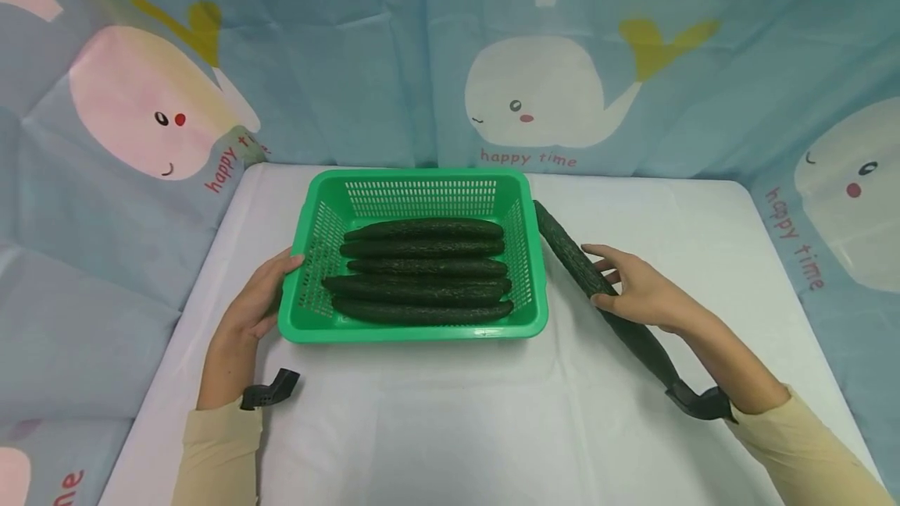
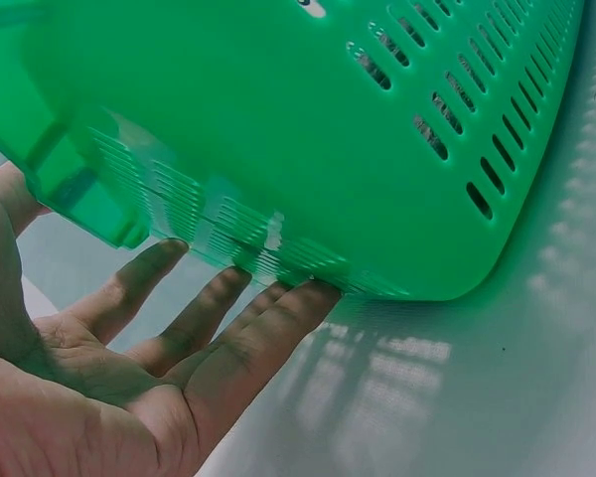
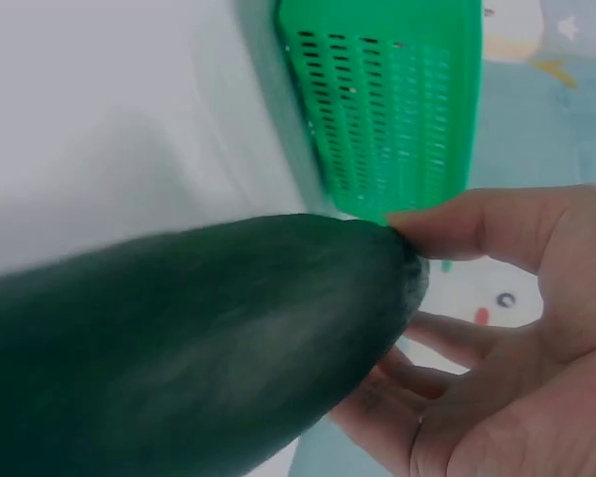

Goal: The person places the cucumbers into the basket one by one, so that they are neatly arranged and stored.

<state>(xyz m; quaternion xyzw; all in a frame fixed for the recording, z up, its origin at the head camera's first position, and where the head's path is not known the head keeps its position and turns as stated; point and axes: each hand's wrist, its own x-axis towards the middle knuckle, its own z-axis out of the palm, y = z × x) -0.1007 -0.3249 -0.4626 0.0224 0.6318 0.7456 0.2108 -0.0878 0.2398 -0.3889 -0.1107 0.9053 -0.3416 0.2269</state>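
A green plastic basket (image 1: 422, 332) stands on the table in the head view, with several dark green cucumbers (image 1: 422, 312) side by side inside. My left hand (image 1: 263, 295) holds its left end; in the left wrist view the fingertips (image 2: 313, 296) touch the slotted outer wall (image 2: 278, 149). Right of the basket, my right hand (image 1: 643, 291) grips a long cucumber (image 1: 573, 256) between thumb and fingers. This cucumber slants, its far end beside the basket's right rim and its near end by my wrist. In the right wrist view the near part of the cucumber (image 3: 209, 338) looms large.
A white cloth (image 1: 450, 428) covers the table. Blue curtains with printed whales (image 1: 541, 92) hang behind and along both sides. Each wrist wears a black camera band, seen at the left wrist (image 1: 270, 390) and the right wrist (image 1: 703, 404).
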